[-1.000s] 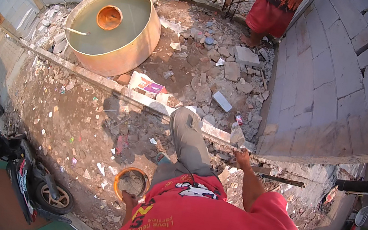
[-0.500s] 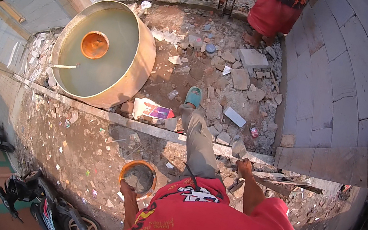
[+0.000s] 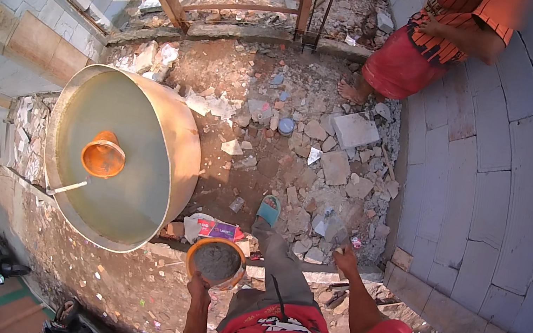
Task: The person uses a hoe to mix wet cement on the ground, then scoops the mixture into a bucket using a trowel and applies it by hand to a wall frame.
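Bucket, orange and holding a gray mix, sits in our view left of a gray trouser leg and right of a big round water tub. We see the left hand pinching its near rim, the right hand curled round a trowel above broken rubble. One teal sandal points ahead. To carry well, we should keep the bucket level, hold the blade clear of the leg and favor firm footing.

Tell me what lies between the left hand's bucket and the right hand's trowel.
In the head view, the person's grey-trousered leg, then pale rubble, lie between the orange bucket and the trowel.
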The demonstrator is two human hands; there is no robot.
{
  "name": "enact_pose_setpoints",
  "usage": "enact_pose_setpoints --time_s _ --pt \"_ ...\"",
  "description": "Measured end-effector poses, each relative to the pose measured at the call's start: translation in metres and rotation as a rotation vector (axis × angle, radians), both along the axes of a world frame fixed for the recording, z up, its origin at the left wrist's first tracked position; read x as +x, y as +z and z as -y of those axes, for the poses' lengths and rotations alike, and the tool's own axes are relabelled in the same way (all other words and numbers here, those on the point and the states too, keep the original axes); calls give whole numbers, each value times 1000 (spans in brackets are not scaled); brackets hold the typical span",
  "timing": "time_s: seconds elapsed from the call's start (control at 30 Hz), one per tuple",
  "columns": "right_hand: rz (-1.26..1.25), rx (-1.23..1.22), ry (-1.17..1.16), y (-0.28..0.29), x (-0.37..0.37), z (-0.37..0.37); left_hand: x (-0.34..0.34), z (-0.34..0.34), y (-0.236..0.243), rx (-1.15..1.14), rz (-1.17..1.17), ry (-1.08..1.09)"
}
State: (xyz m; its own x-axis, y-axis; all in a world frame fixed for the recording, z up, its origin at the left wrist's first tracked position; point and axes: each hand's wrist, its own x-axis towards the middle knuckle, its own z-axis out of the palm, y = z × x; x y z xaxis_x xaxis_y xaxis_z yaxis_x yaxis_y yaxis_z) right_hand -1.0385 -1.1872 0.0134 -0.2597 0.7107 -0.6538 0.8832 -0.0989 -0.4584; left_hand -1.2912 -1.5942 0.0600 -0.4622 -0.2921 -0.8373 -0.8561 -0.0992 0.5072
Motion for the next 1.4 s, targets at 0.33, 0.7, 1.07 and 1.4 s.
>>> enact_pose_setpoints --time_s 0.33,0.7,1.07,1.4 --pt "-126 32 -46 48 -75 -66 -188 -183 117 179 -326 -261" --pt "-47 18 -264 84 -101 -58 -366 -296 184 315 -314 -367" --pt "-360 -62 -287 128 -181 -72 -449 -391 122 272 -152 -546" --pt "-101 42 -190 164 -283 -153 -520 -500 67 247 -38 -618"
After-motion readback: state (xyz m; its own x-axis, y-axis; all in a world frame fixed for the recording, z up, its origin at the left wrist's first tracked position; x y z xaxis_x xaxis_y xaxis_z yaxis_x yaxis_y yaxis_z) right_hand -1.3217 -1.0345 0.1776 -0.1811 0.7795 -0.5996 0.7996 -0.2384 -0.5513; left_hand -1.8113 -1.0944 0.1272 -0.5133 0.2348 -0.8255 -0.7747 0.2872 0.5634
